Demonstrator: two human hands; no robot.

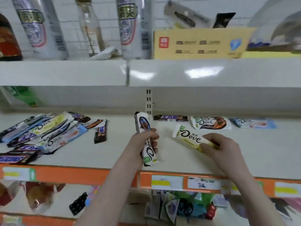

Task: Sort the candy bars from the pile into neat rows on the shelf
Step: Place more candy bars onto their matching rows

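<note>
A pile of candy bars [42, 132] lies jumbled at the left of the white shelf [260, 152]. My left hand [141, 142] grips a white and brown Dove bar [145, 137], held upright above the shelf's middle. My right hand [216, 145] holds a yellow Dove bar [187, 136] by its near end, tilted toward the back left. Along the back of the shelf lie three bars side by side: a dark Snickers bar [170, 117], a white and brown Dove bar [211, 122] and a pale blue Dove bar [254, 123].
A lone dark bar [100, 133] lies just right of the pile. Orange price strip [81, 174] runs along the shelf front. Above, an upper shelf [146, 72] carries cans, bottles and a yellow cardboard box [200, 43]. Packaged goods fill the shelf below.
</note>
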